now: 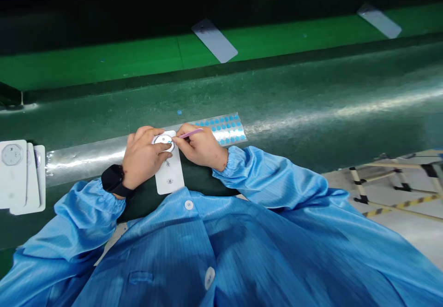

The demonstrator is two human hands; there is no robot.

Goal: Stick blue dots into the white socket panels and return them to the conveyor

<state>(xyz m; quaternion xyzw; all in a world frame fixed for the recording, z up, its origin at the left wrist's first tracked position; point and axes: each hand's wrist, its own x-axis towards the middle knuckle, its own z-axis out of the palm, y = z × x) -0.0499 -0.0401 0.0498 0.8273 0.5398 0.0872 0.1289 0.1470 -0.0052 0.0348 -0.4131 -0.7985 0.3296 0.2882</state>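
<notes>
A white rounded panel point(169, 178) with a round dial-like part near its top lies on the green bench in front of me. My left hand point(143, 152) rests over the panel's upper left, its thumb and fingers around the round part point(163, 139). My right hand point(200, 148) pinches a thin pink stick-like tool point(191, 133), whose tip end points at the round part's right side. A small blue-green bit shows by the left fingertips. Behind the right hand lies a clear sheet point(223, 129) with rows of blue dots, partly covered by that hand.
At the left, several similar white panels point(14, 178) are stacked and overlapping. On the bright green strip beyond lie two more panels, one in the middle point(216, 42) and one at right point(380, 21). A loose blue dot point(179, 112) sits on the bench point(294, 113). A tubular rack point(398, 178) stands at lower right.
</notes>
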